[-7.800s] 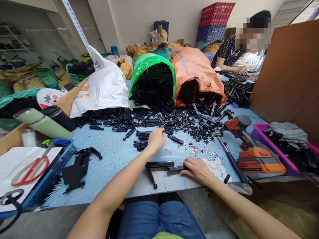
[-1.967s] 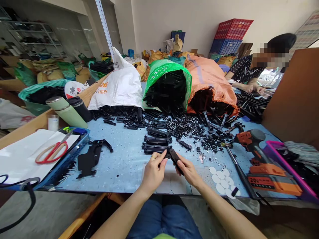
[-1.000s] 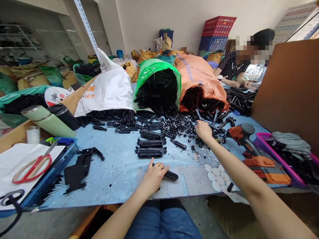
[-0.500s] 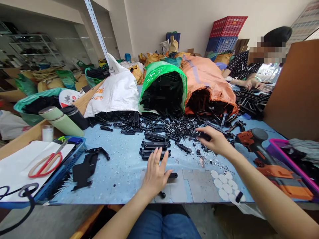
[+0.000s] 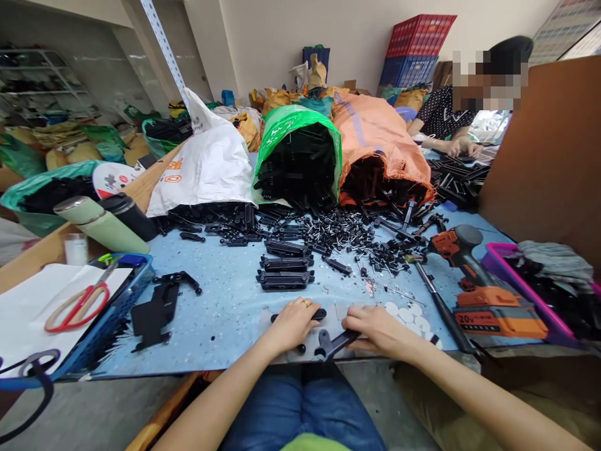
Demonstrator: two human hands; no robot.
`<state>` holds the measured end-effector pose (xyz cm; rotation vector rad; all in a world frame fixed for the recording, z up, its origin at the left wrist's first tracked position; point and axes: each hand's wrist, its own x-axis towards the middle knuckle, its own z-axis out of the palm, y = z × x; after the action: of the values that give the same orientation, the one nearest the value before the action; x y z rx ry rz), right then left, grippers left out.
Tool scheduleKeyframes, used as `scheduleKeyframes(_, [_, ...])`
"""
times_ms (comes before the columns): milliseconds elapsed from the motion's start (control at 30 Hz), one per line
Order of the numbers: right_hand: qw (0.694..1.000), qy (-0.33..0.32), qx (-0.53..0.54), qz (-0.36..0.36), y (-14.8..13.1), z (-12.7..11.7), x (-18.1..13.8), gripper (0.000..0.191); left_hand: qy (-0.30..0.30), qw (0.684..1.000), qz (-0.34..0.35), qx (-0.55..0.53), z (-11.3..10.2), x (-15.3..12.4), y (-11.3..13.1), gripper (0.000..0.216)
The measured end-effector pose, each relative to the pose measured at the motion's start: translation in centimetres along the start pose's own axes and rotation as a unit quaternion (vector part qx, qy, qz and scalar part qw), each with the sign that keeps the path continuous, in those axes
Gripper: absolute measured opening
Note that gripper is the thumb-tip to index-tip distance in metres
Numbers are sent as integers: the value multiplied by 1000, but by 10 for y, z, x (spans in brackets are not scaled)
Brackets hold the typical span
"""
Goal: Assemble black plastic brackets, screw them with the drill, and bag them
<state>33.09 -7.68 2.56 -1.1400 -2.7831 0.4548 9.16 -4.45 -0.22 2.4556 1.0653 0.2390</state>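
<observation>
My left hand (image 5: 295, 324) is low at the front of the bench, its fingers bent down over a black bar with a rounded end (image 5: 320, 314). A small black ball-shaped end (image 5: 301, 348) shows below this hand. Beside it, my right hand (image 5: 378, 329) pinches a black forked arm (image 5: 337, 344), whose fork points left toward my left hand. The far end of that arm is hidden by my fingers. Behind my hands lies a row of black folded arm assemblies (image 5: 285, 280). Screws and small black parts (image 5: 335, 232) are heaped farther back.
White, green (image 5: 300, 113) and orange sacks (image 5: 375, 125) of black parts stand behind the heap. To the right are a hammer (image 5: 439, 300), an orange power drill (image 5: 498, 310) and a pink bin (image 5: 498, 250). Red scissors (image 5: 79, 307) and a blue basket (image 5: 94, 351) are left. A co-worker (image 5: 441, 119) sits beyond.
My right hand has come back from the heap to the front edge with the black forked arm. My left hand has gone from spread fingers to fingers bent over the black bar.
</observation>
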Motion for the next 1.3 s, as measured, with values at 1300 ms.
scheduleKeyframes(1300, [966, 118, -222, 61, -26, 8, 8, 20, 78, 997, 7, 7, 11, -1, 4, 46])
